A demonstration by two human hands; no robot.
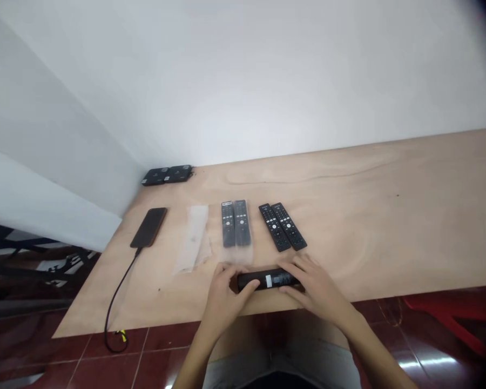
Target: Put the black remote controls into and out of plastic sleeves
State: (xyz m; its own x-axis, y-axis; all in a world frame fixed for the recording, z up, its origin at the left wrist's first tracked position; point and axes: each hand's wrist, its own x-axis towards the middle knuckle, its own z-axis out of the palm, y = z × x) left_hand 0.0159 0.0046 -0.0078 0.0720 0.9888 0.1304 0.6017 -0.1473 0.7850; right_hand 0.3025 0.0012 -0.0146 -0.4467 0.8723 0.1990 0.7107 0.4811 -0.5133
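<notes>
Looking down from the person's head at a pale plywood table [368, 227], a black remote control [267, 280] lies near the table's front edge, close to the person's body, its long axis running side to side and roughly parallel to that edge. A small white label on it faces up. Both hands are clamped on it, one at each end and well apart from each other: the left hand [227, 302] wraps the left end, its thumb lying along the near side, while the right hand [314, 286] curls its fingers over the right end (neither hand is clearly nearer, as the remote sits almost centered between them). Just beyond the hands, toward the wall, two remotes in clear plastic sleeves [235, 224] lie side by side, pointing away from the person. To their right, two unwrapped remotes [282, 227] lie touching and tilted at a slant, buttons up. Farther left are a loose clear plastic sleeve [192, 237] and a smartphone [148, 227], with a black charging cable [119, 297] trailing over the table's edge. Two dark, flat objects [167, 174], too small to identify, sit in the far corner against a white wall [243, 81].
</notes>
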